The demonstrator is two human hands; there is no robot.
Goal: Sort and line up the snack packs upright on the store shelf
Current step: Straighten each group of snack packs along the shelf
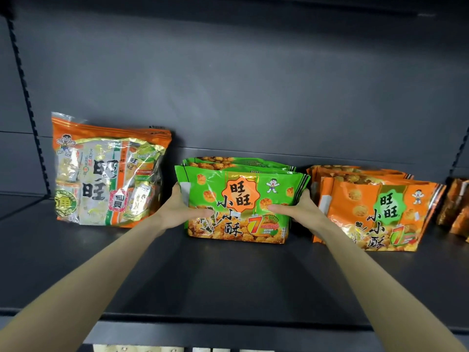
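A row of green snack packs (pixel 241 199) stands upright in the middle of the dark shelf (pixel 228 275). My left hand (pixel 181 207) grips the left side of the front green pack, thumb across its face. My right hand (pixel 297 207) grips its right side the same way. To the right stands a row of orange snack packs (pixel 375 212), upright and leaning slightly back. At the left a large orange and clear multipack bag (pixel 106 174) stands upright against the back panel.
More orange-brown packs (pixel 456 207) show at the far right edge, cut off by the frame. The shelf's front edge (pixel 228 323) runs across the bottom, with pale items on a lower shelf (pixel 114 348) below it. Slotted uprights (pixel 25 97) flank the bay.
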